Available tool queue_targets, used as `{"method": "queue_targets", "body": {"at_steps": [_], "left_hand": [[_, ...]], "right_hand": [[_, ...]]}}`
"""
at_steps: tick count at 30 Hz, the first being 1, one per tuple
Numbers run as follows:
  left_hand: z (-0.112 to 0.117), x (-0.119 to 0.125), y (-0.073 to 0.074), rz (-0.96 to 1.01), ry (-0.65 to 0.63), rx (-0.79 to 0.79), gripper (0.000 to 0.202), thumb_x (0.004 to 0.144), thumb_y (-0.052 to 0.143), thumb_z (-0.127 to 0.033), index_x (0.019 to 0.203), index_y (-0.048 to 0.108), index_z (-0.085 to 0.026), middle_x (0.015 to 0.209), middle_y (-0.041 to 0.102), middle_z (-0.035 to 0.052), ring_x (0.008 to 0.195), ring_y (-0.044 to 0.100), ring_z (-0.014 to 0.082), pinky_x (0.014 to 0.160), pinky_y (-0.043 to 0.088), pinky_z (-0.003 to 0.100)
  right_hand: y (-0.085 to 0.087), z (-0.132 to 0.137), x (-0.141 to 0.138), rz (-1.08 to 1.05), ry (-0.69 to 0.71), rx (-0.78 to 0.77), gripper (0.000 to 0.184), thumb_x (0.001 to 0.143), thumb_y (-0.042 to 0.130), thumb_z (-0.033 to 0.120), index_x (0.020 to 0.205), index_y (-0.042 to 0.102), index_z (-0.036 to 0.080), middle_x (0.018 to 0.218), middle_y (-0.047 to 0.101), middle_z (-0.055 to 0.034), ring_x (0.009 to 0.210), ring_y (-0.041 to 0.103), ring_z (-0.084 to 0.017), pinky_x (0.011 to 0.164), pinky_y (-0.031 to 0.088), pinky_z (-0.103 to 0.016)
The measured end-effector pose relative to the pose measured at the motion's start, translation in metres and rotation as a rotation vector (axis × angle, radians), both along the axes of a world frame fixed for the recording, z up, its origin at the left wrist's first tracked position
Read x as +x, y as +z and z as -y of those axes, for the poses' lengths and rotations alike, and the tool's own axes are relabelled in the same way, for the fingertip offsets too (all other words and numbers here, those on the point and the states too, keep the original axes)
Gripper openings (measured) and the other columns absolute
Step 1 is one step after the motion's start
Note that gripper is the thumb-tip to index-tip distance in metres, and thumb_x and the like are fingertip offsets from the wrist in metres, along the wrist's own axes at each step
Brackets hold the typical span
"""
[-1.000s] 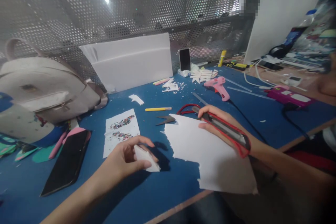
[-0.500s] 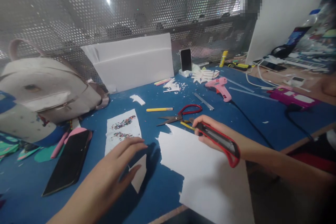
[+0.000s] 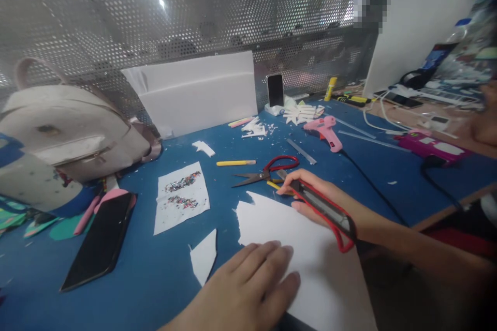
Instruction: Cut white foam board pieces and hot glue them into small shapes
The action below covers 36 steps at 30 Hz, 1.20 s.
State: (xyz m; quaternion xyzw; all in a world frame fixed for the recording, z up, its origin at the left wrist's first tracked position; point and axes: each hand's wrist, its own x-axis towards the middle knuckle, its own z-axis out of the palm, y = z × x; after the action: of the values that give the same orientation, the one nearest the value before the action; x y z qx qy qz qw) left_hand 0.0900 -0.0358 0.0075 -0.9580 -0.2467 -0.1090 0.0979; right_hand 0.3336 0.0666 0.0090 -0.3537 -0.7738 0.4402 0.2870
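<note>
My right hand (image 3: 310, 191) is closed around a red and black utility knife (image 3: 324, 207), its blade end toward the scissors. Under the knife lies a large white foam board (image 3: 314, 264) with a jagged left edge, reaching past the table's front edge. My left hand (image 3: 256, 279) rests over the board's left part, fingers extended and slightly bent, holding nothing. A small white offcut (image 3: 204, 257) lies on the blue table to the left of that hand. Red-handled scissors (image 3: 267, 171) lie open just beyond the board, and a yellow stick partly shows beside my right fingers.
A sheet with glitter (image 3: 182, 194), a black phone (image 3: 99, 243) and a backpack (image 3: 70, 119) occupy the left. A pink glue gun (image 3: 325, 131) with its cord and a magenta device (image 3: 430, 146) are at right. White scraps (image 3: 254, 128) lie toward the back.
My left hand has moved right, from above the small offcut onto the large board, uncovering the glitter sheet. The board has shifted slightly; my right hand still holds the knife.
</note>
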Motion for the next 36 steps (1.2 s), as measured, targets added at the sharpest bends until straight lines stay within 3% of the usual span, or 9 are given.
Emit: {"method": "queue_targets", "body": {"at_steps": [4, 9, 15, 22, 28, 36], "left_hand": [[0.0, 0.013, -0.01, 0.021, -0.062, 0.026, 0.035, 0.098, 0.045, -0.024, 0.132, 0.054, -0.018, 0.14, 0.054, 0.0119, 0.126, 0.053, 0.029, 0.097, 0.052, 0.038], [-0.001, 0.033, -0.031, 0.106, -0.101, 0.071, 0.037, 0.096, 0.05, -0.028, 0.132, 0.054, -0.021, 0.142, 0.053, 0.0119, 0.129, 0.051, 0.0307, 0.102, 0.048, 0.041], [-0.007, 0.047, -0.049, 0.147, -0.072, 0.11, 0.047, 0.093, 0.055, -0.032, 0.14, 0.045, -0.029, 0.146, 0.047, 0.0131, 0.131, 0.048, 0.0334, 0.104, 0.044, 0.046], [-0.011, 0.048, -0.044, 0.186, -0.075, 0.152, 0.042, 0.093, 0.055, -0.037, 0.133, 0.053, -0.027, 0.141, 0.053, 0.0121, 0.125, 0.054, 0.0311, 0.101, 0.048, 0.042], [-0.012, 0.049, -0.038, 0.15, -0.075, 0.199, 0.039, 0.094, 0.052, -0.034, 0.132, 0.054, -0.024, 0.138, 0.056, 0.0123, 0.123, 0.056, 0.0301, 0.1, 0.048, 0.041], [-0.012, 0.054, -0.037, 0.129, -0.058, 0.236, 0.038, 0.094, 0.052, -0.035, 0.131, 0.055, -0.029, 0.136, 0.058, 0.0096, 0.118, 0.06, 0.0292, 0.092, 0.051, 0.039]], "right_hand": [[0.015, -0.003, -0.002, 0.01, -0.038, 0.055, 0.021, 0.092, 0.055, 0.037, 0.107, 0.054, 0.022, 0.093, 0.063, -0.0024, 0.078, 0.059, -0.016, 0.069, 0.045, -0.027], [0.031, -0.009, -0.01, 0.01, -0.015, 0.129, 0.025, 0.096, 0.048, 0.038, 0.087, 0.062, 0.019, 0.089, 0.064, -0.0021, 0.081, 0.057, -0.015, 0.074, 0.043, -0.028], [0.038, -0.012, -0.02, -0.029, 0.03, 0.016, 0.019, 0.095, 0.048, 0.033, 0.107, 0.055, 0.02, 0.065, 0.05, 0.0039, 0.058, 0.047, -0.011, 0.055, 0.038, -0.023], [0.043, -0.016, -0.028, 0.007, 0.084, -0.053, 0.019, 0.094, 0.049, 0.037, 0.095, 0.055, 0.019, 0.073, 0.056, 0.001, 0.063, 0.054, -0.012, 0.058, 0.042, -0.024], [0.048, -0.02, -0.036, 0.038, 0.112, 0.012, 0.014, 0.093, 0.051, 0.03, 0.093, 0.057, 0.018, 0.071, 0.055, 0.0026, 0.06, 0.052, -0.009, 0.056, 0.04, -0.021], [0.04, -0.024, -0.046, 0.031, 0.239, 0.093, 0.015, 0.092, 0.055, 0.033, 0.1, 0.06, 0.021, 0.078, 0.062, 0.0022, 0.068, 0.057, -0.011, 0.061, 0.043, -0.022]]}}
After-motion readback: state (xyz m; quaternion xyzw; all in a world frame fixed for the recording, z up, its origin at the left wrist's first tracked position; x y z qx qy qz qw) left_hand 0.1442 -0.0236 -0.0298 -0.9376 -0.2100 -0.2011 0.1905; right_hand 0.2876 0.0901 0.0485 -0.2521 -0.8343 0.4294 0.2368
